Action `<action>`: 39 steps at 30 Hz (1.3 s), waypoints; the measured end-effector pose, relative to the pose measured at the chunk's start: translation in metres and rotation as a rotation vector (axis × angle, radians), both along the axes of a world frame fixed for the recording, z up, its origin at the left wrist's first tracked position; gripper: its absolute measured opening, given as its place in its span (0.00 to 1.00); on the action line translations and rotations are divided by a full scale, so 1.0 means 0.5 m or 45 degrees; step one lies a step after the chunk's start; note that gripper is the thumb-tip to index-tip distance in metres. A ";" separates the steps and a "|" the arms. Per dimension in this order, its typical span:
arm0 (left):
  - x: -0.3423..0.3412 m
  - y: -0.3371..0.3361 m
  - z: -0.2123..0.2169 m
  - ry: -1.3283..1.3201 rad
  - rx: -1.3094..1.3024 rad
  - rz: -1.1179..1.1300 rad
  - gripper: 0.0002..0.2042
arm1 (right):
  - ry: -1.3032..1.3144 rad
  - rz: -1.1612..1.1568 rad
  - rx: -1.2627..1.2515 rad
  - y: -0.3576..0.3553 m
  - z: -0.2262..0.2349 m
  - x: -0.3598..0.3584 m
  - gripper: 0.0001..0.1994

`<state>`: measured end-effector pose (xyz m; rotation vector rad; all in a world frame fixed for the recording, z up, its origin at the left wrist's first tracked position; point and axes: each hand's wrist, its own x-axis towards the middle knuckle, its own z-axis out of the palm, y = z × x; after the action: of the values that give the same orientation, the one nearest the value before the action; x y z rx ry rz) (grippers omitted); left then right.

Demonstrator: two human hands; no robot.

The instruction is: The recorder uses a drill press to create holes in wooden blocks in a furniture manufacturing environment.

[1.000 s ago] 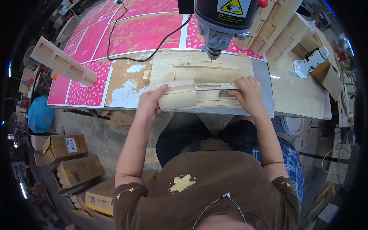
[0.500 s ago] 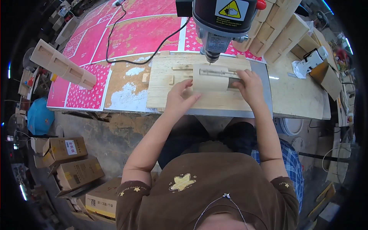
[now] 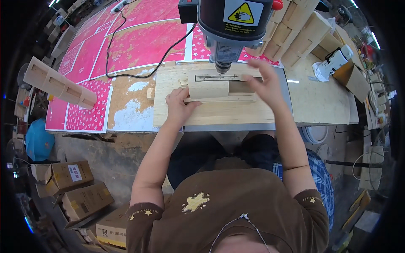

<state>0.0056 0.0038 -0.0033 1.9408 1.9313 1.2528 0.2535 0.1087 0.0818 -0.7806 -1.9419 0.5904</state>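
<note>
On the board (image 3: pixel 232 117), a wooden piece (image 3: pixel 209 90) lies between hands: left (image 3: pixel 179 106), its hold unclear; right (image 3: pixel 267 87), spread.

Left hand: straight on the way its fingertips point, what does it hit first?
The left hand would likely meet the left end of the curved wooden piece, right by its fingertips; whether they touch is unclear from above.

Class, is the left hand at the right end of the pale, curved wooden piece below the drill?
No: the left hand is at the left end of the curved wooden piece.
</note>
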 end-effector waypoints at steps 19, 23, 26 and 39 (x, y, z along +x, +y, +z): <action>-0.010 -0.004 -0.014 0.106 -0.089 -0.025 0.22 | -0.480 -0.529 0.455 -0.076 0.257 -0.006 0.05; -0.006 -0.004 -0.010 0.105 -0.122 -0.039 0.22 | -0.120 -0.353 0.611 -0.106 0.179 -0.018 0.03; -0.004 -0.009 -0.002 0.103 -0.090 -0.026 0.18 | -0.084 -0.382 0.581 -0.114 0.136 -0.022 0.02; 0.001 -0.002 -0.005 0.101 -0.128 -0.019 0.19 | 0.039 -0.330 0.675 -0.085 0.071 -0.013 0.01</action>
<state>0.0060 0.0030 -0.0057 1.9792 1.9721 1.0684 0.2470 0.0663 0.1173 -0.6575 -1.8107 -0.0729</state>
